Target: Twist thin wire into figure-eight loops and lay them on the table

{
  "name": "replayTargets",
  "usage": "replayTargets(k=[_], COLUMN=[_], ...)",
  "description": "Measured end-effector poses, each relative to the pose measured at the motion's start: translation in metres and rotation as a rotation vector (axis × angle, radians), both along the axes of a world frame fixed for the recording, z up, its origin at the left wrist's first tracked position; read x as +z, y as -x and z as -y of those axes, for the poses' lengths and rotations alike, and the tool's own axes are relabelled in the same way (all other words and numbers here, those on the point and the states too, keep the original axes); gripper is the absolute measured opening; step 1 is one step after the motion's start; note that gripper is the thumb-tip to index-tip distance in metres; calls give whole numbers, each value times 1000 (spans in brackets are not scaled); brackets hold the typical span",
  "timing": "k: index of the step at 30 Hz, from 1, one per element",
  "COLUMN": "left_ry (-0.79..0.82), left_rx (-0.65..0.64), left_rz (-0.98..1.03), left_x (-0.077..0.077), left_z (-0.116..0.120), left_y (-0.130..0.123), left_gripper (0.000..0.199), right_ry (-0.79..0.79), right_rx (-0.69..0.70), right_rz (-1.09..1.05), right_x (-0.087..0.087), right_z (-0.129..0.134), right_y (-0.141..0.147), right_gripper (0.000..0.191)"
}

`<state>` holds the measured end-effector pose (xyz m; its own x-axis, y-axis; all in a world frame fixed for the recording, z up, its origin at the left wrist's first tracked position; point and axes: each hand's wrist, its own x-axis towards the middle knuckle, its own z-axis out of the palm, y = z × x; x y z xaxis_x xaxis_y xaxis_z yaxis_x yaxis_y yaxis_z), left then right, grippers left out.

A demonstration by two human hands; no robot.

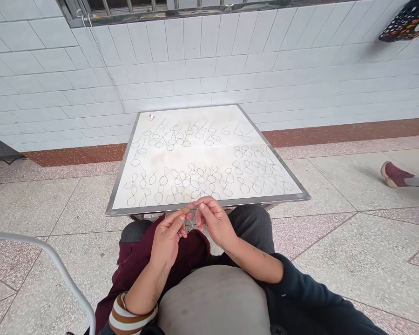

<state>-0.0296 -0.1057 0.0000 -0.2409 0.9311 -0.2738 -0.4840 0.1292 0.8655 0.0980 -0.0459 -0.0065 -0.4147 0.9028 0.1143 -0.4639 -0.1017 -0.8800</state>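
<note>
My left hand (pixel 170 229) is closed in a pinch on a thin loop of wire or cord (pixel 190 226), which hangs below the fingertips. A tan wrap, perhaps a bandage, shows on a left finger. My right hand (pixel 212 217) is closed with thumb and forefinger pressed together, its fingertips close to those of the left; what they pinch is too small to make out. Both hands are above my lap at the near edge of a white table (pixel 195 158). Many thin twisted loops (pixel 261 185) lie on it in rows, some with straight tails (pixel 209 136).
A small red and white object (pixel 152 117) sits at the table's far left corner. Behind stands a white tiled wall (pixel 195 56). A grey curved bar (pixel 56 260) is at my left. Another person's shoe (pixel 396 174) is on the floor at right.
</note>
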Motion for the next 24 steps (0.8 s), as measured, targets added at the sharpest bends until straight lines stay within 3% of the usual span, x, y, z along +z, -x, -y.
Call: replayTargets(k=[12,24], left_ry=[-26,-55], left_rx=[259,246], left_rz=[63,94], left_x=[-14,-8], left_z=[-3,-3], left_y=[-2,0], left_gripper=[38,46], right_ry=[24,-22], right_rx=[-29,-8], right_rz=[6,4], right_x=[-9,-15], right_z=[2,3], right_y=[4,2], right_gripper=[14,13])
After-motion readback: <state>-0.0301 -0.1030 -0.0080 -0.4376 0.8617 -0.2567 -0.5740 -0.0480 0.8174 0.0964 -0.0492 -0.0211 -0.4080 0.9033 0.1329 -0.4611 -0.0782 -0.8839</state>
